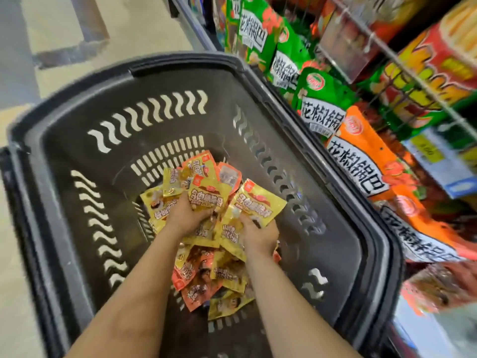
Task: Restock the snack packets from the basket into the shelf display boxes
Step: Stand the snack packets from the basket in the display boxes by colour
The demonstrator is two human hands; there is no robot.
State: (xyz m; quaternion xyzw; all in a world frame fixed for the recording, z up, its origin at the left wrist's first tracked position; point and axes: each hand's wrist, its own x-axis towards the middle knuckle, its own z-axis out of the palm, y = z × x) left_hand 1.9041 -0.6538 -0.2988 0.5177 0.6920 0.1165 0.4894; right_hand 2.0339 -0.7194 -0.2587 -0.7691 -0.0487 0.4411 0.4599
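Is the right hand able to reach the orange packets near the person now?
Probably yes: the orange packets lie uncovered in the basket, but the right hand already grips yellow packets.

Basket [77,130] open on top; hanging bags [320,104] crowd rt rim.

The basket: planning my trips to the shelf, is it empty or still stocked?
Still stocked: the basket holds a pile of snack packets, and both hands grip more.
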